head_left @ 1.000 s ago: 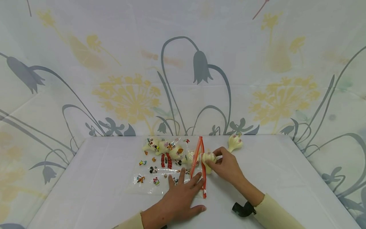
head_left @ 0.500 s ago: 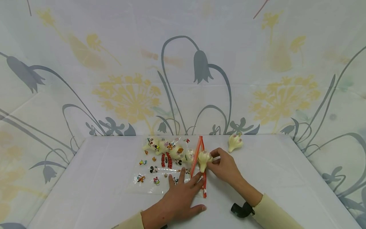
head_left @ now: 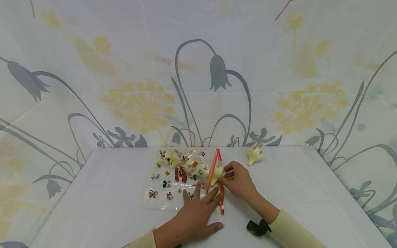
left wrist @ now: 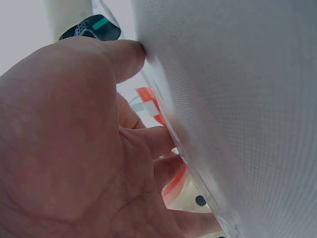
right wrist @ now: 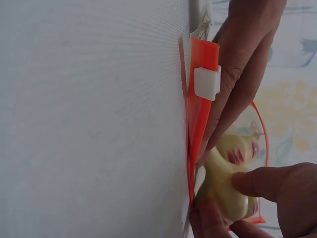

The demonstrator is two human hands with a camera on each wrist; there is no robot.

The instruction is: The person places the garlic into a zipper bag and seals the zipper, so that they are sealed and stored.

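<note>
A clear zip bag [head_left: 176,182] printed with cartoon stickers lies flat on the white table [head_left: 93,193], its orange zip mouth [head_left: 215,172] facing right. My left hand [head_left: 195,210] lies flat with straight fingers on the bag's near right corner, beside the zip strip [left wrist: 148,101]. My right hand [head_left: 237,179] pinches a cream paw-shaped toy [head_left: 217,172] and holds it in the bag's mouth. In the right wrist view the toy [right wrist: 225,191] sits between thumb and fingers against the orange zip [right wrist: 200,114] with its white slider [right wrist: 206,82]. More cream toys [head_left: 180,160] lie inside the bag.
Another cream paw toy [head_left: 255,154] lies loose on the table behind my right hand. A flower-patterned cloth backdrop [head_left: 198,75] rises behind and to both sides of the table.
My right hand has moved left with the cream toy, from just outside the orange zip into the bag's mouth. The left hand has stayed flat on the bag.
</note>
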